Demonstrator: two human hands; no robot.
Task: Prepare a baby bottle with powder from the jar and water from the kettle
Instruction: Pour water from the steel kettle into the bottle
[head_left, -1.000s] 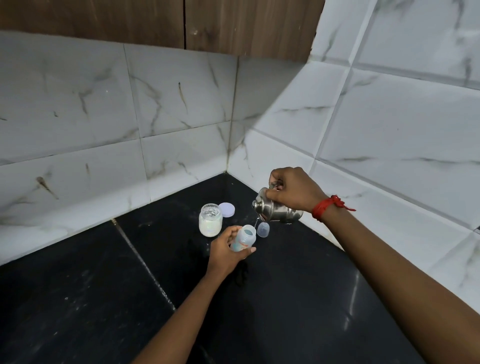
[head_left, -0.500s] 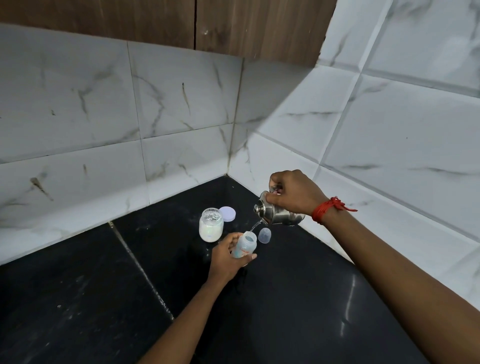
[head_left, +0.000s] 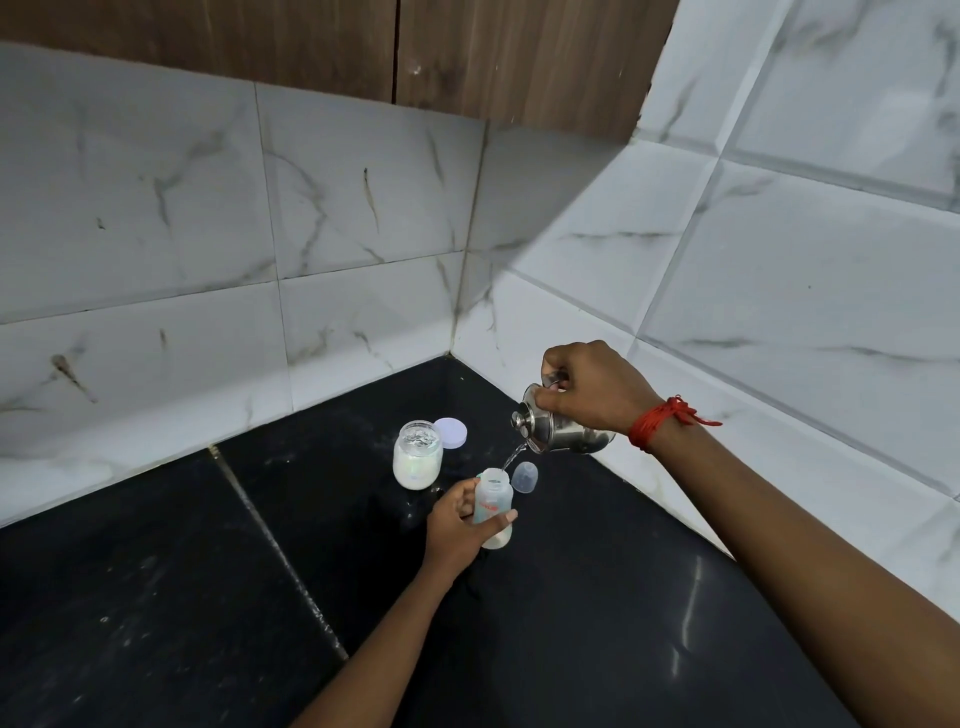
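Black stone counter meets marbled wall tiles in a corner, and the baby bottle stands near its middle, wrapped upright by the left hand. Just above and right, the right hand clasps the steel kettle, tipped so a thin stream falls into the neck. Pouring well likely means keeping that tilt gentle and the spout close over the opening. Left of the bottle sits the open powder jar with its lid behind; a clear cap lies right. Fill level is hard to read behind the fingers
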